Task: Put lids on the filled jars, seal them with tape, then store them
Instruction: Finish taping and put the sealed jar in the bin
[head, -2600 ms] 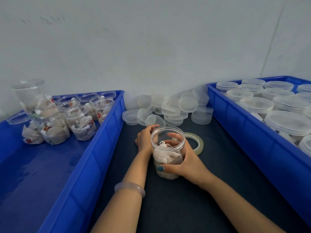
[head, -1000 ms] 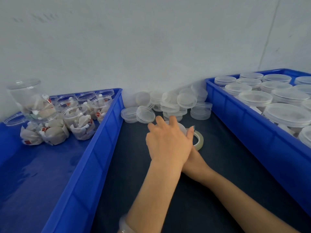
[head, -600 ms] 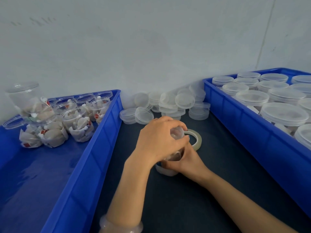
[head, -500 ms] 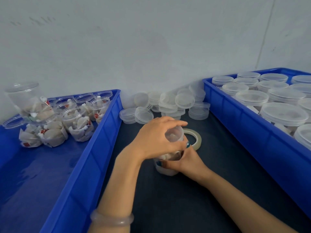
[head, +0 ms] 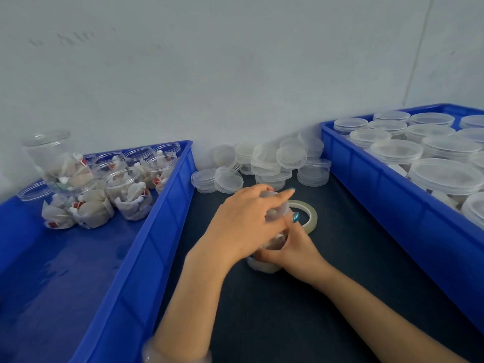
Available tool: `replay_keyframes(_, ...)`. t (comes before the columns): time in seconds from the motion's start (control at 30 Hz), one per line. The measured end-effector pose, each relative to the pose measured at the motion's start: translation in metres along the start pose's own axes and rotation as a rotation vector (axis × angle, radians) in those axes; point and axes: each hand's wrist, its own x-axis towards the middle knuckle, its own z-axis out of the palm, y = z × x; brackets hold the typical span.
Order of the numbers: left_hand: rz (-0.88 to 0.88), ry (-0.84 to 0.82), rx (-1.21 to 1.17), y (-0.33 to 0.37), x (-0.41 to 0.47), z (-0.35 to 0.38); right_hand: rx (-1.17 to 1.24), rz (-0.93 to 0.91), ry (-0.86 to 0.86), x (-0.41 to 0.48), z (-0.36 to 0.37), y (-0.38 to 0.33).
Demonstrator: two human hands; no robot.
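Note:
A clear filled jar [head: 263,265] stands on the dark mat between two blue trays. My left hand [head: 243,226] covers its top, fingers curled round the clear lid [head: 279,208] on the jar's mouth. My right hand [head: 293,250] grips the jar's body from the right, thumb up along its side. Most of the jar is hidden by both hands. A roll of clear tape [head: 310,217] lies flat on the mat just behind the jar.
A heap of loose clear lids [head: 264,166] lies against the wall. The left blue tray [head: 146,231] holds open filled jars [head: 125,184] at its far end. The right blue tray [head: 392,195] is packed with lidded jars [head: 445,176].
My left hand fetched a lid from the heap and brought it down onto the open jar. It has since turned on the lid, wrist swinging left. My right hand kept holding the jar.

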Motion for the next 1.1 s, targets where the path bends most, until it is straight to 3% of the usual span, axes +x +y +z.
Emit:
replay_keyframes(0.1, -0.234, 0.168, 0.237, 0.023, -0.005, 0.017, -0.053, -0.022, 0.067, -0.003, 0.008, -0.001)
replay_keyframes(0.17, -0.280, 0.232, 0.254, 0.033, -0.007, 0.029, -0.110, -0.036, 0.084, -0.005, 0.010, -0.002)
replay_keyframes(0.37, -0.076, 0.201, -0.107, 0.006, -0.009, 0.018, -0.076, -0.001, 0.034, -0.005, 0.002, -0.006)
replay_keyframes(0.6, 0.106, -0.048, -0.635, -0.017, -0.009, -0.005, 0.121, 0.156, -0.318, -0.005, -0.021, -0.018)
replay_keyframes(0.77, 0.160, -0.068, -0.762, -0.021, -0.006, -0.002, 0.103, 0.195, -0.392, -0.004, -0.024, -0.024)
replay_keyframes(0.9, 0.185, 0.117, -0.764, -0.028, -0.011, 0.005, -0.103, 0.163, -0.373, 0.003, -0.040, -0.021)
replay_keyframes(1.1, 0.161, 0.338, -0.457, -0.025, -0.008, 0.017, -0.923, 0.170, -0.129, 0.009, -0.080, 0.006)
